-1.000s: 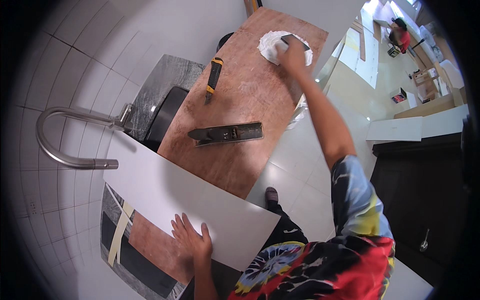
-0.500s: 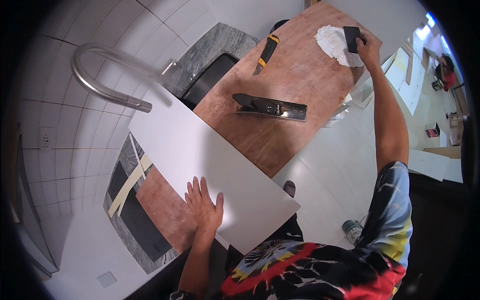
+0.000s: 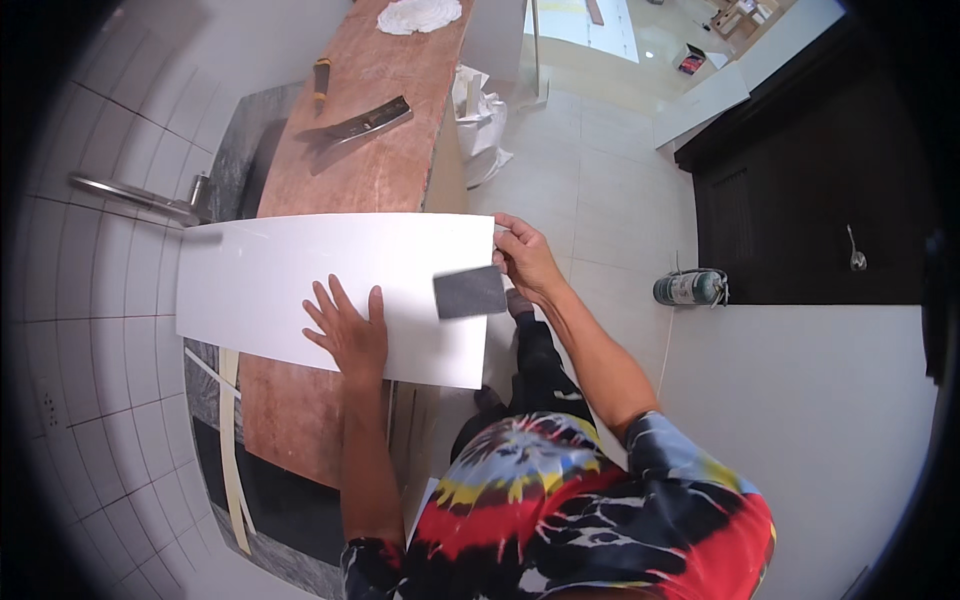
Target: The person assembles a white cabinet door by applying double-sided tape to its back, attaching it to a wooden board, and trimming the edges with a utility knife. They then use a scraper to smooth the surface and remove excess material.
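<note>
A long white panel (image 3: 260, 270) lies across a reddish-brown wooden board (image 3: 365, 60). My left hand (image 3: 350, 325) rests flat on the panel's near part, its fingers spread. At the panel's right end is my right hand (image 3: 527, 258), closed with fingers curled beside the corner. It grips a dark grey rectangular pad (image 3: 470, 293), slightly blurred, over the panel's surface; whether the pad touches the panel I cannot tell. Farther up the board lie a dark, long hand tool (image 3: 365, 122), a black-and-yellow utility knife (image 3: 321, 85) and a crumpled white cloth (image 3: 418, 14).
A curved metal faucet (image 3: 140, 195) rises at the left beside grey stone counter (image 3: 240, 130) and tiled wall. Pale tape strips (image 3: 230, 440) cross the counter nearer me. White bags (image 3: 482, 125) stand right of the board. A green cylinder (image 3: 692, 288) lies near a dark door (image 3: 800, 190).
My right hand has come back from the cloth at the board's far end to the panel's right end, bringing the pad. My left hand stays spread on the panel. The view has turned.
</note>
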Motion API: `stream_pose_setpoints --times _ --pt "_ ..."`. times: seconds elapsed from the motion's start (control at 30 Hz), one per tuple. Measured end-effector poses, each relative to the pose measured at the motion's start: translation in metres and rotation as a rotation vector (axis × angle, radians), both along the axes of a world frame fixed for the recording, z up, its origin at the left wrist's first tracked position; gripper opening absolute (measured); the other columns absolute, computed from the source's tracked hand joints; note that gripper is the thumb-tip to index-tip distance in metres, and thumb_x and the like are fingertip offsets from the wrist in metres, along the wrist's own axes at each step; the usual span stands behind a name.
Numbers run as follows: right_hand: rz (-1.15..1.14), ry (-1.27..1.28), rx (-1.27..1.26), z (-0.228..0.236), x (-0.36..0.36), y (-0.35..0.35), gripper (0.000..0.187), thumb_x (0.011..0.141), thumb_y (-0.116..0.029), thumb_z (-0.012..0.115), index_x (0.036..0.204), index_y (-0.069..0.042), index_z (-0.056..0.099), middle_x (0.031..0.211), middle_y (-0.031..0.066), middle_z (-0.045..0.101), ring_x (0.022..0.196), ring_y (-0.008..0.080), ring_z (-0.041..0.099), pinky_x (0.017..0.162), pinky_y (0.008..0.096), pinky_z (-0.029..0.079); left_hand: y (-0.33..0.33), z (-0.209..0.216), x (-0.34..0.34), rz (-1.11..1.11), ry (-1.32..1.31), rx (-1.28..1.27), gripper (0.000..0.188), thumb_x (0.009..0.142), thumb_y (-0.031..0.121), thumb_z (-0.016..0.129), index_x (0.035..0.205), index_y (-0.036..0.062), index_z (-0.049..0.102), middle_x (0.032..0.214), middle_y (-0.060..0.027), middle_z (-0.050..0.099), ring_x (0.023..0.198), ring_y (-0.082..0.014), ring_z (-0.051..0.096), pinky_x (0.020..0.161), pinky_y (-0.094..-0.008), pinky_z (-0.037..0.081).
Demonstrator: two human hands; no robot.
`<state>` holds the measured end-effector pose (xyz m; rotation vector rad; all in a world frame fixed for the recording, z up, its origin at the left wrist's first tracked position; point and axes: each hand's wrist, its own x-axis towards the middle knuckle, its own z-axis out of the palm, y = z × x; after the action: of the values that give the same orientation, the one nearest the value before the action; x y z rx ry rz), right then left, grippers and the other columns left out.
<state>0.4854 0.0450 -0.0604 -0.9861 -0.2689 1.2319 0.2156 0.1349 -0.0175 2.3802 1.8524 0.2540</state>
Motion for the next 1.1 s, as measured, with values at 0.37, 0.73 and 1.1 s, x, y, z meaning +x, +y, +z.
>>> stream_pose_setpoints --times 0.37,0.73,1.1 --pt "-0.206 -0.392 -0.453 0.018 -0.116 -0.078 0.062 0.09 -0.035 0.075 0.131 0.007 0.057 0.116 0.0181 0.066 0.095 0.0198 0.067 0.08 0.0353 0.055 -0.012 0.013 0.001 0.045 0.037 -0.087 0.085 0.096 0.059 0.053 0.158 0.0054 0.03 0.164 -0.0246 0.022 0.152 -0.0494 0.01 0.119 -0.0695 0.008" --pt "-0.494 -0.578 -0.206 0.039 -0.062 -0.131 0.025 0.087 -0.01 0.071 0.106 0.006 0.07 0.084 0.0071 0.072 0.07 0.0115 0.064 0.063 0.0292 0.053 0.007 0.001 0.008 0.05 0.012 -0.086 0.084 0.1 0.06 0.045 0.159 0.0029 0.026 0.163 -0.0321 0.017 0.153 -0.0491 0.008 0.122 -0.0645 0.005" --pt "-0.136 -0.313 0.024 0.01 -0.145 -0.095 0.088 0.093 -0.024 0.057 0.158 0.008 0.007 0.163 0.0248 0.021 0.15 0.0314 0.022 0.122 0.0388 0.018 -0.001 0.016 0.022 0.069 0.092 -0.106 0.094 0.095 0.066 0.049 0.16 0.0034 0.022 0.165 -0.0276 0.015 0.153 -0.0482 0.007 0.122 -0.0648 0.007"
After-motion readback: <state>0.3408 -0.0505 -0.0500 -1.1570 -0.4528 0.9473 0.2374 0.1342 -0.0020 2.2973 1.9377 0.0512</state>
